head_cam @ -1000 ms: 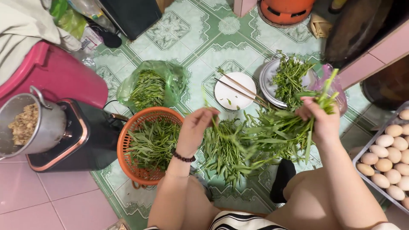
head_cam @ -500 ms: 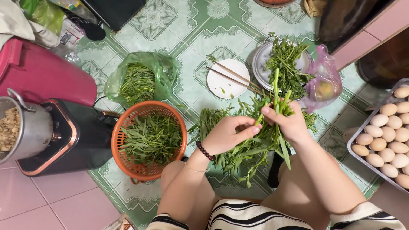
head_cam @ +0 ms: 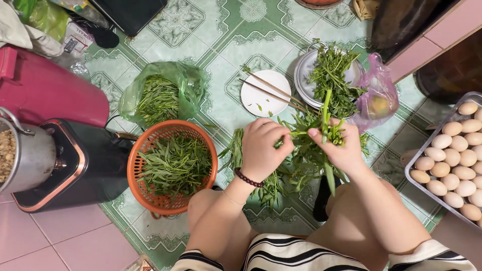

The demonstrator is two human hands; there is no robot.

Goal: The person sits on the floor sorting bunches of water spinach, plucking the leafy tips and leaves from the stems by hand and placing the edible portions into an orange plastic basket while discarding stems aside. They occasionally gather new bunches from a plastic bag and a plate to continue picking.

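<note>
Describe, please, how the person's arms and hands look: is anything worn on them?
Both forearms are bare. The left hand has a bracelet of dark round beads at the wrist, and a thin chain a little further up the arm. The right hand shows no ring or band. Short sleeves with black and white stripes show at the bottom edge.

Your arms are bare — a dark beaded bracelet [head_cam: 248, 178] circles your left wrist, and your black-and-white striped top [head_cam: 301, 253] shows with short sleeves.
</note>
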